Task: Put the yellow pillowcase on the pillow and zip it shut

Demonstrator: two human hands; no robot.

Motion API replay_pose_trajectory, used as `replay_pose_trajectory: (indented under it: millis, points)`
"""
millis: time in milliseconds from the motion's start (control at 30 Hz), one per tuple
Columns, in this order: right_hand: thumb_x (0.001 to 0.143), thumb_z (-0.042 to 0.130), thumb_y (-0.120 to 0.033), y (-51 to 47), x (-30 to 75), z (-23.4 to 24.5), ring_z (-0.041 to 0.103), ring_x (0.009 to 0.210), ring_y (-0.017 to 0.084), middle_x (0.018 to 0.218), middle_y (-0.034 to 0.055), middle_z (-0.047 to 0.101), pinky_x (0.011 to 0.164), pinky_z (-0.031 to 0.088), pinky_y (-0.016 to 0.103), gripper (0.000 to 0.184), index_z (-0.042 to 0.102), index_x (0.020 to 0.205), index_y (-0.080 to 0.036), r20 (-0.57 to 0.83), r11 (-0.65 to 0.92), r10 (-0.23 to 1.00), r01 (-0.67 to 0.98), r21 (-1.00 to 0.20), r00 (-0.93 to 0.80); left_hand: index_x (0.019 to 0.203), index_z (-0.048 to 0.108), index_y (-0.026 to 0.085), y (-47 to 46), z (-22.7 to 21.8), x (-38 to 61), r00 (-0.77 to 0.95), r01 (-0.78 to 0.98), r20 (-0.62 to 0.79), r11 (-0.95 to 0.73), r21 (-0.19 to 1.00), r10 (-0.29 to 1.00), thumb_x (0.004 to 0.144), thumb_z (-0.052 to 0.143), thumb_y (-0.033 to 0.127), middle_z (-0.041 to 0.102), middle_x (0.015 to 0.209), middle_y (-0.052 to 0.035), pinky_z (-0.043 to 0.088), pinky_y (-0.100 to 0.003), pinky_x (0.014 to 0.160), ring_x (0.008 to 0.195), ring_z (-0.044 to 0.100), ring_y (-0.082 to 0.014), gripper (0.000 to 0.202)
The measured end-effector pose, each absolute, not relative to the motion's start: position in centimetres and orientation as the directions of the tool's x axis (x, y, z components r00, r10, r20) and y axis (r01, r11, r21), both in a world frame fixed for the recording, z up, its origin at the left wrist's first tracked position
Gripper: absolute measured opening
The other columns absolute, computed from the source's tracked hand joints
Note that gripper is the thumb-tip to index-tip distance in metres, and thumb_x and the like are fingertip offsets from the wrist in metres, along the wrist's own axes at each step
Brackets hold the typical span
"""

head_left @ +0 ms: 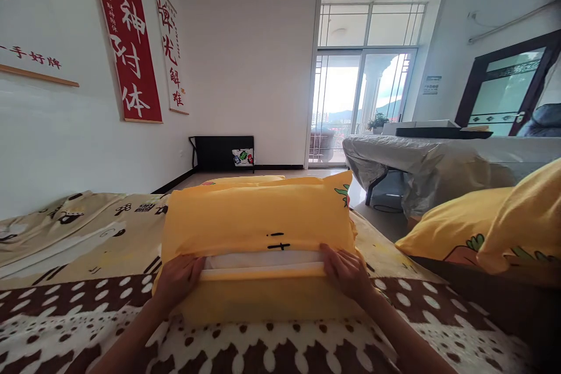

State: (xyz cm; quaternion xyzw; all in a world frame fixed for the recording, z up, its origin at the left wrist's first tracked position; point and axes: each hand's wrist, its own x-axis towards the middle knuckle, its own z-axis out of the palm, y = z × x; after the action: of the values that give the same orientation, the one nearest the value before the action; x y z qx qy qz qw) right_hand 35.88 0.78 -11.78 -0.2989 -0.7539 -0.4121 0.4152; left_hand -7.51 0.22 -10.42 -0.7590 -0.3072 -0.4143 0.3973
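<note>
Item 1: oblong yellow cloth pillowcase (258, 216), w/ sm. black print on front & green-leafed motif at upper R corner; lies approx. mid-width on brown, white & beige patterned blanket (245, 356), towards its far edge. Long slit across front, facing the person; soft white inner (263, 260) shows thru.

Item 2: bare L hand (182, 274), fingers clamped on cloth at L end of slit.

Item 3: bare R hand (344, 269), same, at R end. Hands well apart, inner between.

Item 4: addl. yellow cloth pillows w/ carrot print (464, 222), by blanket's R edge.

Item 5: table under clear plastic sheet (372, 149), beyond blanket's far R corner as I see it. On top, flat black tray (442, 133) nr. table's near edge, w/ low white box (427, 124) behind. Green leafy plant (377, 123) nr. table's far L corner; can't tell if on it or behind.
</note>
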Motion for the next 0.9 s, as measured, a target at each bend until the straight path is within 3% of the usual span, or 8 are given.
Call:
replay_pose_trajectory:
  millis: [333,900]
  points:
    - [0.088,0.045,-0.012,0.72,35.66,-11.8,0.062,0.062,0.013,0.077,0.0061,0.068,0.059,0.049,0.027,0.028,0.051,0.115,-0.008,0.881,0.506,0.114,0.79,0.347,-0.46,0.062,0.055,0.013,0.27,-10.56,-7.58,0.461,0.791,0.878,-0.508,-0.341,0.129,0.089,0.049,0.013,0.057,0.057,-0.0019,0.037,-0.03,0.055,0.053,0.053,-0.014,0.027]
    - [0.087,0.045,-0.012,0.44,35.55,-11.87,0.062,0.06,0.013,0.076,0.0055,0.068,0.058,0.05,0.026,0.038,0.051,0.124,-0.009,0.884,0.512,0.119,0.791,0.336,-0.453,0.059,0.056,0.013,-0.03,-10.81,-7.57,0.477,0.79,0.871,-0.489,-0.369,0.115,0.09,0.048,0.014,0.056,0.054,-0.0027,0.037,-0.029,0.053,0.052,0.052,-0.0137,0.031]
